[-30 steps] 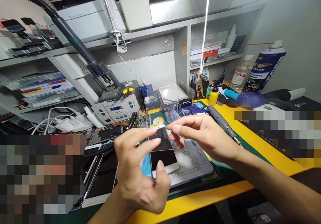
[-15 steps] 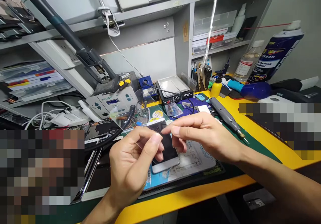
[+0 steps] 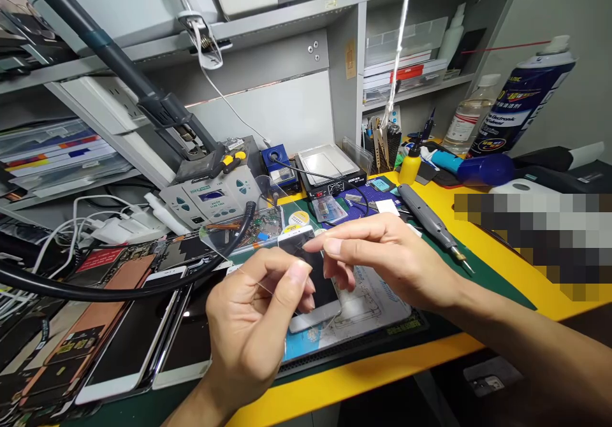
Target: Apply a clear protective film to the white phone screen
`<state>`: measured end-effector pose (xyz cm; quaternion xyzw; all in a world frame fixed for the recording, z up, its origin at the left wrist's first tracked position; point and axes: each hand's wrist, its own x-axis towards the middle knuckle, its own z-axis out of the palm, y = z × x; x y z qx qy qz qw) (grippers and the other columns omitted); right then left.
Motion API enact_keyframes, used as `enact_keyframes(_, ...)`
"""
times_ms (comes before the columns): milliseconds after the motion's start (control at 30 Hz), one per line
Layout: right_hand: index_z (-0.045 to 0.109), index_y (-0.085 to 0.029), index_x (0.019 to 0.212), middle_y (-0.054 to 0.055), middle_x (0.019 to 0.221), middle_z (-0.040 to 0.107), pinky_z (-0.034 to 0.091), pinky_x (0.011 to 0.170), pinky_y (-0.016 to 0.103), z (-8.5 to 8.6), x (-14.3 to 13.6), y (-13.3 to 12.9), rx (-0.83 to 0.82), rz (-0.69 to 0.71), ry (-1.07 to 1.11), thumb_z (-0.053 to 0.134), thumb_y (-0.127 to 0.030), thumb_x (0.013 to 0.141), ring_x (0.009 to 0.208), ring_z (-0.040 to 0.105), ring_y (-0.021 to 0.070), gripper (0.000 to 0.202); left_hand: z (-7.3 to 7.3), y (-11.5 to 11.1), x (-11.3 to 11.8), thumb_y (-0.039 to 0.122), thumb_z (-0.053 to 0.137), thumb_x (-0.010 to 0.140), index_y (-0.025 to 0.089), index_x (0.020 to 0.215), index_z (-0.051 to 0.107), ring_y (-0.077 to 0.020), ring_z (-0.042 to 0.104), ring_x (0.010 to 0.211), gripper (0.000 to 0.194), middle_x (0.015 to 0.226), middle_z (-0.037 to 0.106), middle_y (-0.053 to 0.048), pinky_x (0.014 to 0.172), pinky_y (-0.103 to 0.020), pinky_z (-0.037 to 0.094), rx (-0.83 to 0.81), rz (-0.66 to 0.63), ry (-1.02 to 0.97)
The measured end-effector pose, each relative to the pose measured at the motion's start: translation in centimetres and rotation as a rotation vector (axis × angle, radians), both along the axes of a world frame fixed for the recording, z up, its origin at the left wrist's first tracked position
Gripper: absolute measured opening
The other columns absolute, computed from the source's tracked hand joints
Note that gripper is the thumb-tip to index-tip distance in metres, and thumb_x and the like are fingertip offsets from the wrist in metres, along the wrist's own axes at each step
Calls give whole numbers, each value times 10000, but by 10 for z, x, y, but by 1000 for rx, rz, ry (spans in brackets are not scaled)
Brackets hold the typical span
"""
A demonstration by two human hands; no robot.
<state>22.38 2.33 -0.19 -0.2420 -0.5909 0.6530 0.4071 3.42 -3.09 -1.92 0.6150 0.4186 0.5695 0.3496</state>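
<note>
My left hand [image 3: 262,318] is closed in a pinch on a thin clear sheet, of which only faint edges show. Close to its right, my right hand [image 3: 377,255] has thumb and forefinger pressed together; whatever lies between them is too small to make out. Beneath both hands a white-framed phone [image 3: 313,320] with a dark screen rests at a tilt on a blue and grey printed pad [image 3: 377,299]. My fingers cover part of the phone.
Several phones, including a white-edged one [image 3: 125,344], lie at the left under a black hose [image 3: 143,293]. A grey pen-shaped tool [image 3: 428,220] is at the right. Behind stand a grey control station [image 3: 217,197], a yellow bottle [image 3: 410,166] and a spray can [image 3: 521,105].
The view has shifted slightly. My right fingertips have moved a little to the left over the phone, and my left hand keeps its pinch.
</note>
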Motion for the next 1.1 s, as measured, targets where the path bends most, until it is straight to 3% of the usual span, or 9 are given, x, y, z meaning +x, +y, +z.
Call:
enact_keyframes(333, 826, -128, 950, 17, 677, 690, 461, 556, 214, -3, 0, 3, -20, 11, 4, 659, -248, 913, 580, 583, 92, 209, 3, -5, 12, 275, 693, 900, 196, 767, 731, -131, 602, 565, 159, 650, 646, 2, 552, -252, 477, -68, 120, -69)
enact_keyframes(533, 802, -137, 939, 27, 731, 675, 503, 579, 218, -5, -4, 3, -154, 45, 59, 669, -349, 932, 641, 596, 107, 250, 1, -1, 7, 287, 701, 908, 198, 788, 730, -136, 623, 571, 152, 651, 657, 3, 548, -242, 511, -59, 77, -63)
enact_keyframes(633, 778, -114, 885, 47, 747, 678, 505, 566, 220, -5, -4, 7, -248, -47, 130, 673, -368, 923, 655, 613, 120, 277, -1, 1, 4, 293, 694, 921, 198, 801, 728, -142, 634, 572, 157, 665, 665, 0, 534, -245, 526, -55, 63, -68)
enact_keyframes(700, 778, -135, 940, 39, 786, 697, 496, 548, 211, -5, -2, 9, -275, -142, 185, 737, -263, 849, 642, 615, 113, 162, -1, 1, 3, 294, 689, 927, 196, 803, 727, -142, 634, 567, 162, 669, 665, 0, 524, -246, 525, -54, 65, -77)
enact_keyframes(767, 782, -168, 993, 24, 835, 712, 483, 528, 202, -4, 1, 11, -249, -234, 214, 769, -159, 764, 635, 616, 107, 229, -1, 1, 4, 292, 687, 928, 195, 804, 727, -142, 634, 563, 162, 668, 661, 0, 519, -247, 521, -53, 66, -78)
enact_keyframes(833, 794, -164, 960, 27, 826, 707, 473, 515, 208, -4, 3, 12, -214, -273, 191, 769, -216, 788, 634, 616, 113, 182, -1, 1, 4, 289, 686, 929, 194, 806, 728, -141, 632, 560, 160, 668, 657, 2, 518, -247, 517, -49, 65, -76)
enact_keyframes(900, 801, -132, 884, 45, 770, 689, 465, 507, 219, -2, 3, 11, -196, -242, 133, 718, -415, 880, 636, 616, 125, 295, -1, 1, 4, 284, 684, 928, 195, 804, 725, -140, 631, 561, 158, 666, 654, 4, 519, -248, 515, -49, 64, -79)
enact_keyframes(967, 804, -129, 894, 45, 757, 694, 472, 526, 220, -1, 2, 10, -167, -161, 80, 730, -496, 876, 647, 616, 124, 375, -1, 2, 4, 284, 686, 926, 196, 798, 722, -139, 626, 561, 159, 663, 652, 7, 523, -249, 516, -47, 64, -80)
enact_keyframes(1100, 785, -165, 870, -9, 737, 710, 498, 603, 210, 0, -2, 5, -104, -49, 58, 881, -280, 747, 628, 600, 90, 195, 0, 1, 5, 297, 689, 922, 198, 784, 719, -132, 621, 558, 173, 649, 655, 11, 529, -241, 509, -41, 66, -72)
